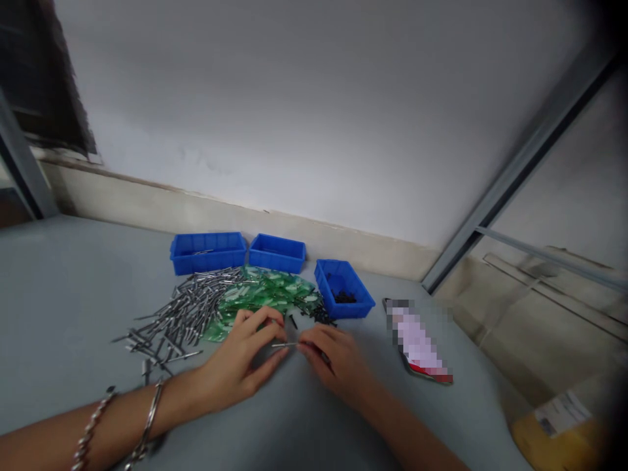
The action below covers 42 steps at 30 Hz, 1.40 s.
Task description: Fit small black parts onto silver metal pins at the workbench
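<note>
Your left hand point(240, 363) and right hand point(338, 360) both pinch one metal pin point(284, 345) (the pin pile point(186, 311) remains big, left blue bin point(208, 252) almost empty).

Phone point(419, 343) face pixelated, unreadable. Black bits in right bin point(343, 288) too small to identify. Yellow parcel point(564, 428) cut off at bottom edge.

Nothing can be read: the white label point(560, 413) on the yellow cardboard box point(554, 437) is too blurred, the flat phone-like object point(420, 342) is pixelated
</note>
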{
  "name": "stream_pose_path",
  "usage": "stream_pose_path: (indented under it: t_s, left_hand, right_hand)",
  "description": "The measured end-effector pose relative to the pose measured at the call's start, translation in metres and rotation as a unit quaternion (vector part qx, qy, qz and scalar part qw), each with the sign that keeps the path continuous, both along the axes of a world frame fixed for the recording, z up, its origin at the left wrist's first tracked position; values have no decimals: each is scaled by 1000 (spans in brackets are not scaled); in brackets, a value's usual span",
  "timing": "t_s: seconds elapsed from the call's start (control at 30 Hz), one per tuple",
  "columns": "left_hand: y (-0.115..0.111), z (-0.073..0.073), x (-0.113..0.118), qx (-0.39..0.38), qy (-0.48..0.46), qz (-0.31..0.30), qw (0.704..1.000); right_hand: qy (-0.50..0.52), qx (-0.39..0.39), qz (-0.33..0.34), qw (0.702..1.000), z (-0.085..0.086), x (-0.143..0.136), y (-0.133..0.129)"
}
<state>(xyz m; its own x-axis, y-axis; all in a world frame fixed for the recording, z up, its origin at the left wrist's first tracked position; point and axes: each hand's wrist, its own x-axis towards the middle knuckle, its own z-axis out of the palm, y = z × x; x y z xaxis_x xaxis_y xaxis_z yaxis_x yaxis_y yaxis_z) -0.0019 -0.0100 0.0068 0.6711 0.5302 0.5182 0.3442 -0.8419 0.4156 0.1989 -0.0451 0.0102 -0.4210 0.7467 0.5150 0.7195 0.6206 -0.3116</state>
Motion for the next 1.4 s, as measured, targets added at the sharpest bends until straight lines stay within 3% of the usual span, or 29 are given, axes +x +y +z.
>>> stream_pose_path:
  t_s: [0.3, 1.4]
  left_hand:
    - [-1, 2, 0, -18, 12, 14, 1000]
    - [0, 3, 0, 30, -2, 23, 999]
  right_hand:
    - [-3, -5, -3, 1000, -2, 1, -1]
    - [-10, -16, 0, 1000, 1, 1, 0]
